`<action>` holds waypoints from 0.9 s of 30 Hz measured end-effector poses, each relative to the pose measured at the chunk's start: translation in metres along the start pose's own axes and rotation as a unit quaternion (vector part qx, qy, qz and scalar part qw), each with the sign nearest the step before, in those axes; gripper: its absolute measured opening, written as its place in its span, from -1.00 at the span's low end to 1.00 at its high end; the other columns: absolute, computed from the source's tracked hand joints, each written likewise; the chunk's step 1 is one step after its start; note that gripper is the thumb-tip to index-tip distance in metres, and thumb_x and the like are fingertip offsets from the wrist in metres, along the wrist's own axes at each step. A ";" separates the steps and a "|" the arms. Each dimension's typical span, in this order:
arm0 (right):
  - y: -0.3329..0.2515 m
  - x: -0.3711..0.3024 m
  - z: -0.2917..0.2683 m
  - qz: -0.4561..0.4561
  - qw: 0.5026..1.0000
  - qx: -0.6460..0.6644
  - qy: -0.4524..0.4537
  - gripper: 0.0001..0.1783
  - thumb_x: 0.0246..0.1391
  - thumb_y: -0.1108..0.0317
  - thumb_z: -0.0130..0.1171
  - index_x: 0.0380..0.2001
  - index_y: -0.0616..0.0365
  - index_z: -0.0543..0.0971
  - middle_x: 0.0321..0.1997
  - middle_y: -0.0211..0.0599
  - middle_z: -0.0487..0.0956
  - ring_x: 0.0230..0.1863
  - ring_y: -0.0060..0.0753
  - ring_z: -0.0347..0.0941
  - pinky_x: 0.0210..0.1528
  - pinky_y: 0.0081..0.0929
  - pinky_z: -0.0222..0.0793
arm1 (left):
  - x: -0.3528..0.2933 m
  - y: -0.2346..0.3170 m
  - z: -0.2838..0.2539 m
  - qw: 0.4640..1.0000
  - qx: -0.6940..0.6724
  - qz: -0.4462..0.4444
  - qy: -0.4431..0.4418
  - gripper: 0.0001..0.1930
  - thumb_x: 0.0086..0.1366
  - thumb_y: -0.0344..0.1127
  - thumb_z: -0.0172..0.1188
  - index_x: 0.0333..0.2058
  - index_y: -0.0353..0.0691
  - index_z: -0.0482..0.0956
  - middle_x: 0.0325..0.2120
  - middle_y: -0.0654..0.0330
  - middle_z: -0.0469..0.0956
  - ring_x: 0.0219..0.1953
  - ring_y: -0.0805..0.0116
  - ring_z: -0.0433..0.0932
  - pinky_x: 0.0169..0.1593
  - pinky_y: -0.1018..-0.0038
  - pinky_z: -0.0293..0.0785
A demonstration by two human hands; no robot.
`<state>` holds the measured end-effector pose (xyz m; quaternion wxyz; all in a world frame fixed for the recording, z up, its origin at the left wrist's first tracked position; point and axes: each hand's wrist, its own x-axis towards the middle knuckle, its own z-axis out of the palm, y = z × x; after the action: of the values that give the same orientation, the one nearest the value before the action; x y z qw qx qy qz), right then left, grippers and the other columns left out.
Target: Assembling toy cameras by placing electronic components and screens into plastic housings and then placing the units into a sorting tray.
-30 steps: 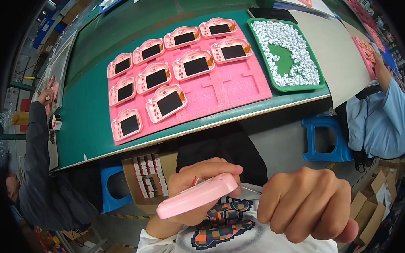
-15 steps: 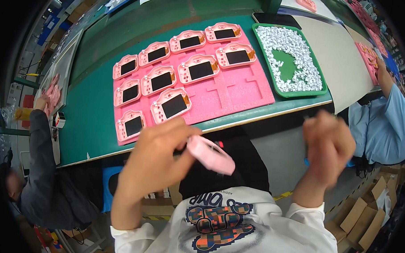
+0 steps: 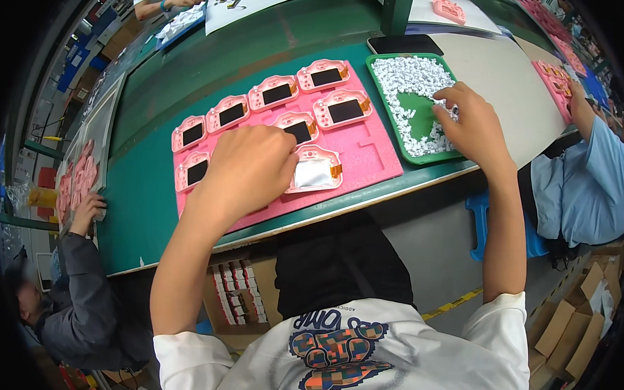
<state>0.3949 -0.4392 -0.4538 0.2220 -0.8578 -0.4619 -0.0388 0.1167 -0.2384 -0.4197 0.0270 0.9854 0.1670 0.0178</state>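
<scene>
My left hand (image 3: 250, 169) is over the pink foam tray (image 3: 371, 166), fingers curled closed at the left edge of a pink game console shell (image 3: 314, 173). That shell lies face up at the tray's front with a pale silvery screen, unlike the dark ones around it. My right hand (image 3: 476, 125) reaches over the green tray (image 3: 423, 159) of small white parts (image 3: 407, 73). Its thumb and forefinger dip among the parts with a gap between their tips. Several pink shells with dark screens (image 3: 342, 111) rest in rows on the foam; my left hand hides some of them.
A black flat device (image 3: 405, 44) lies behind the green tray. To the left, a person in a dark sleeve (image 3: 82, 276) handles pink pieces; a person in light blue (image 3: 573, 183) works at right. Cardboard boxes (image 3: 575, 328) stand on the floor, right.
The pink shell my left hand held above my lap is now down at the foam tray's front. My right hand has moved from beyond the bench edge to the white parts. The view has shifted.
</scene>
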 end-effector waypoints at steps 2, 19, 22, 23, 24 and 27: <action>-0.001 0.006 0.006 -0.008 0.999 -0.036 -0.028 -0.75 0.25 0.34 0.25 -0.11 0.25 0.73 -0.14 -0.21 0.69 -0.21 -0.22 0.60 -0.11 -0.32 0.51 | -0.004 -0.001 0.003 1.000 0.004 -0.012 0.026 -0.79 0.23 -0.31 0.25 -0.48 -0.36 0.66 -0.52 0.01 0.65 -0.45 -0.02 0.61 -0.35 0.20 0.50; -0.002 0.018 0.008 -0.048 0.994 -0.010 -0.097 -0.78 0.12 0.53 0.26 -0.17 0.31 0.75 -0.12 -0.10 0.72 -0.10 -0.06 0.62 0.05 -0.23 0.54 | -0.101 -0.019 0.029 0.990 -0.047 0.002 0.132 -0.90 0.22 -0.38 0.31 -0.32 -0.22 0.60 -0.26 0.16 0.52 -0.21 0.19 0.44 -0.05 0.33 0.40; 0.000 0.018 0.010 -0.039 0.994 -0.007 -0.103 -0.82 0.11 0.55 0.25 -0.22 0.32 0.73 -0.12 -0.08 0.72 -0.10 -0.05 0.61 0.08 -0.23 0.53 | -0.105 -0.018 0.028 0.991 -0.011 0.016 0.132 -0.91 0.20 -0.43 0.31 -0.32 -0.22 0.59 -0.27 0.18 0.53 -0.20 0.20 0.45 -0.04 0.35 0.40; -0.002 0.018 0.011 -0.035 0.994 -0.007 -0.105 -0.84 0.10 0.56 0.25 -0.24 0.32 0.72 -0.12 -0.07 0.72 -0.09 -0.05 0.60 0.08 -0.23 0.52 | -0.106 -0.019 0.028 0.991 0.000 0.022 0.131 -0.91 0.20 -0.45 0.31 -0.33 -0.22 0.58 -0.27 0.18 0.54 -0.20 0.20 0.46 -0.03 0.35 0.40; -0.004 0.018 0.010 -0.037 0.994 -0.007 -0.104 -0.84 0.10 0.56 0.25 -0.24 0.32 0.72 -0.12 -0.07 0.72 -0.09 -0.05 0.60 0.08 -0.23 0.52 | -0.107 -0.019 0.028 0.991 0.001 0.020 0.133 -0.91 0.20 -0.45 0.31 -0.33 -0.22 0.58 -0.27 0.18 0.54 -0.20 0.20 0.46 -0.03 0.35 0.40; -0.010 0.018 0.007 -0.013 0.994 0.019 -0.111 -0.87 0.11 0.56 0.25 -0.28 0.32 0.70 -0.13 -0.08 0.71 -0.11 -0.07 0.59 0.08 -0.24 0.52 | -0.112 -0.018 0.027 0.992 0.024 0.016 0.126 -0.91 0.20 -0.46 0.29 -0.33 -0.22 0.58 -0.26 0.18 0.54 -0.20 0.19 0.45 -0.04 0.34 0.40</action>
<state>0.3961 -0.4173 -0.4521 0.1847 -0.8463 -0.4958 0.0627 0.0061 -0.2593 -0.4506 -0.0182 0.9782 0.1537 0.1387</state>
